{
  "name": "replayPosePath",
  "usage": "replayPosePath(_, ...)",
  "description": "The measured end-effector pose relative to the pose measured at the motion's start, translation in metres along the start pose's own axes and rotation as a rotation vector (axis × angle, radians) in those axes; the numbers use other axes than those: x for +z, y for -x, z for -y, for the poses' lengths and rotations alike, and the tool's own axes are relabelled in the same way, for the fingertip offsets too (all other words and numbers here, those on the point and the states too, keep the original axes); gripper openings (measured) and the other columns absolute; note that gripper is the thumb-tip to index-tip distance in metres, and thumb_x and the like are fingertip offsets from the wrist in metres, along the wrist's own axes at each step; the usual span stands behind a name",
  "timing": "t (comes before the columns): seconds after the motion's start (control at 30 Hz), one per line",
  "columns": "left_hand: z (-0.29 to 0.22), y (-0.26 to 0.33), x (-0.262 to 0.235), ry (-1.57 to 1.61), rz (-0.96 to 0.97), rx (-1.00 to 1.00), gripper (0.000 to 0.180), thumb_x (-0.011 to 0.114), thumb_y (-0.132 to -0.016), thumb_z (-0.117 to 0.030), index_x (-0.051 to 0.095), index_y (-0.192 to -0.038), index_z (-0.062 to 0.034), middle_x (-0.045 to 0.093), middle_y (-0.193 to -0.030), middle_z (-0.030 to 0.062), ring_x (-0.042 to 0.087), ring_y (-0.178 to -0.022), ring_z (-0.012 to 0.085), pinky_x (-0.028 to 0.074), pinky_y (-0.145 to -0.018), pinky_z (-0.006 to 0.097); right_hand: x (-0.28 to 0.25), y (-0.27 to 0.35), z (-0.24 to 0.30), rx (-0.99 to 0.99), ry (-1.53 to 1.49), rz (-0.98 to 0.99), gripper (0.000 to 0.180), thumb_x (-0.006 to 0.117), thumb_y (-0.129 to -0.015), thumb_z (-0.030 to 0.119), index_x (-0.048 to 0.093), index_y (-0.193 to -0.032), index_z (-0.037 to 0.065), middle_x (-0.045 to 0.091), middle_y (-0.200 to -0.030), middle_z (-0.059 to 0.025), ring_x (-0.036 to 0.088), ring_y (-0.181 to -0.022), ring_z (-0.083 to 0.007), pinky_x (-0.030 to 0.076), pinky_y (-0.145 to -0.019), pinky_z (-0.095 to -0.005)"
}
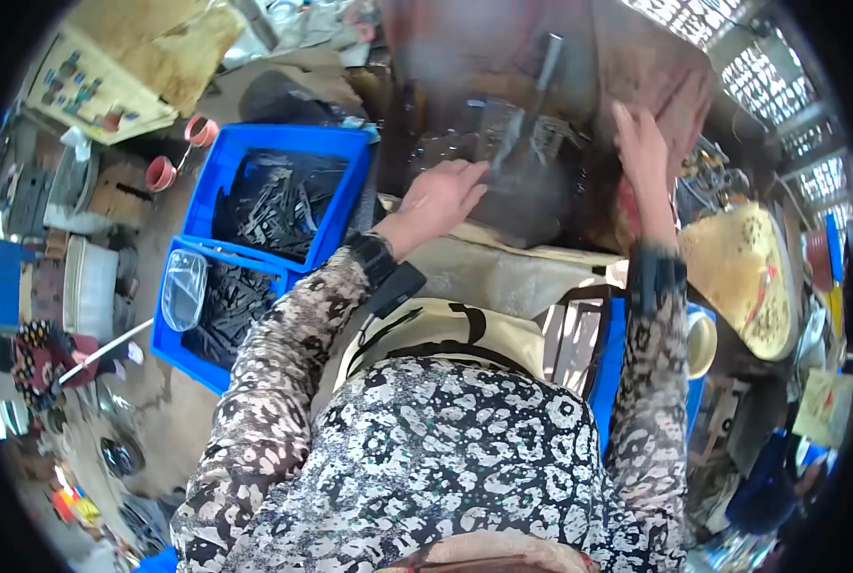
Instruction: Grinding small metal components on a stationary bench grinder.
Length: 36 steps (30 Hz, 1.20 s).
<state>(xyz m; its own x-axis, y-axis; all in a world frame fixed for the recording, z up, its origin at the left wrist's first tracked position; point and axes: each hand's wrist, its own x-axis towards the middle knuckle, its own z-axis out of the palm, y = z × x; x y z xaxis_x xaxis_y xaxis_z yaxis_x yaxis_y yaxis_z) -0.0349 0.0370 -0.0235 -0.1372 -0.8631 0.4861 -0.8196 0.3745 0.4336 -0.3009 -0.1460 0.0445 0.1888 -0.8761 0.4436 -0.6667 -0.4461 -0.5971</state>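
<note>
My left hand (438, 202) rests at the near left edge of a dark machine bed (531, 205), its fingers slightly bent and apart, with nothing visible in them. Farther right, my right hand (644, 153) reaches up beside a worn reddish-brown machine housing (660, 81), fingers stretched out; whether they touch it I cannot tell. Between the hands, a pale metal rod (548, 62) slants down toward small shiny pieces on the bed, blurred and too unclear to name.
To the left, a blue bin (364, 158) and a second blue bin (173, 349) hold dark metal strips. A clear plastic container (186, 289) sits in the nearer one. Stained yellowish foam (743, 277) lies at right. Another person (49, 368) is at far left.
</note>
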Motion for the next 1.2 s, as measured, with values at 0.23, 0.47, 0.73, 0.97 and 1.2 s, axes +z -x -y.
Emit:
replayPosePath(0.23,0.002,0.003,-0.001,-0.072,0.274,-0.257,0.034,0.052,-0.092,-0.037,0.062,-0.108,-0.0089,0.065,-0.100,0.0131,0.063,-0.097,0.0330,0.052,-0.081,0.044,0.079,-0.101,0.094,0.018,0.437,0.138,0.066,0.046,-0.091,0.059,0.061,-0.106,-0.003,0.062,-0.107,-0.0308,0.056,-0.106,-0.0471,0.045,-0.090,-0.0504)
replayPosePath(0.47,0.006,0.005,0.001,-0.038,0.324,-0.245,0.033,0.052,-0.091,-0.036,0.064,-0.100,-0.0064,0.065,-0.102,0.0141,0.063,-0.098,0.0312,0.052,-0.080,0.044,0.088,-0.113,0.105,0.030,0.735,0.200,0.051,0.042,-0.097,0.044,0.059,-0.114,0.000,0.062,-0.112,-0.0270,0.059,-0.105,-0.0432,0.048,-0.086,-0.0511)
replayPosePath(0.73,0.007,0.008,0.014,0.056,0.216,-0.291,0.017,0.066,-0.075,-0.026,0.068,-0.069,-0.0095,0.064,-0.067,0.0116,0.066,-0.068,0.0317,0.052,-0.059,0.045,0.090,-0.150,0.034,-0.650,1.060,0.256,0.031,0.050,-0.096,0.028,0.059,-0.122,0.012,0.061,-0.094,-0.0192,0.063,-0.085,-0.0373,0.053,-0.072,-0.0455)
replayPosePath(0.97,0.011,0.028,-0.015,-0.046,0.189,-0.305,0.020,0.062,-0.066,-0.024,0.072,-0.074,-0.0091,0.068,-0.073,0.0132,0.067,-0.068,0.0309,0.051,-0.056,0.044,0.100,-0.174,0.043,-0.721,0.752,0.168,0.037,0.044,-0.102,0.029,0.065,-0.084,0.003,0.059,-0.068,-0.0166,0.063,-0.067,-0.0331,0.051,-0.063,-0.0394)
replayPosePath(1.2,0.017,0.032,-0.014,-0.033,0.183,-0.284,0.024,0.062,-0.065,-0.027,0.073,-0.077,-0.0091,0.069,-0.077,0.0152,0.067,-0.076,0.0345,0.053,-0.068,0.045,0.099,-0.160,0.081,-0.285,0.700,0.303,0.055,0.043,-0.100,0.041,0.063,-0.081,-0.006,0.064,-0.091,-0.0308,0.060,-0.091,-0.0444,0.047,-0.074,-0.0497)
